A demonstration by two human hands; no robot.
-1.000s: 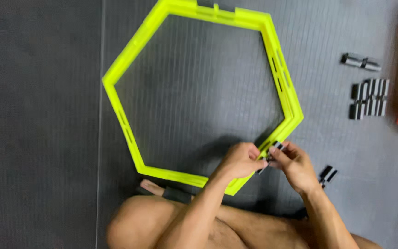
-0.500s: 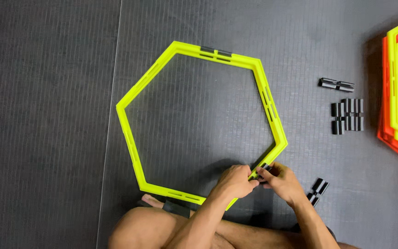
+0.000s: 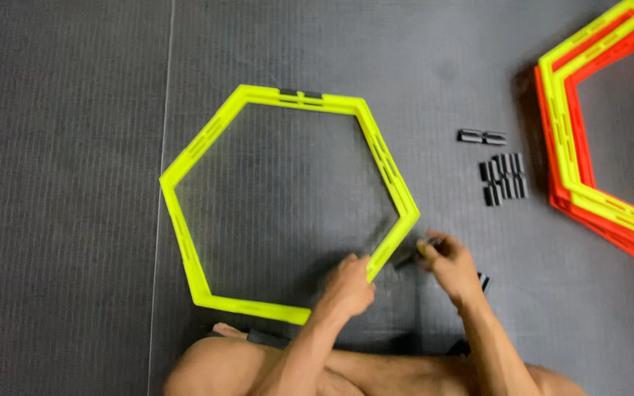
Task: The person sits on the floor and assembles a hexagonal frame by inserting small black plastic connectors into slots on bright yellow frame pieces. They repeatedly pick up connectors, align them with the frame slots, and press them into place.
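A: What lies at the left?
B: Bare dark floor mat (image 3: 60,220), with a thin seam running near to far.

A: And next to it?
B: A yellow hexagon (image 3: 185,235), flat on the mat in the middle of the scene. It has a gap on its near right side, between the near bar and the lower right bar. A small black clip (image 3: 301,94) sits on its far edge.

A: The left hand?
B: The left hand (image 3: 348,286) is at the gap, its fingers clenched on the loose end of the lower right bar.

A: The right hand?
B: The right hand (image 3: 449,265) is just right of that bar, apart from the hexagon. Its fingers pinch a small black connector (image 3: 406,259), which points at the bar.

A: Further right?
B: A pair of black connectors (image 3: 481,137), and nearer, a bundle of them (image 3: 504,178). At the far right edge is a stack of orange and yellow hexagons (image 3: 588,198).
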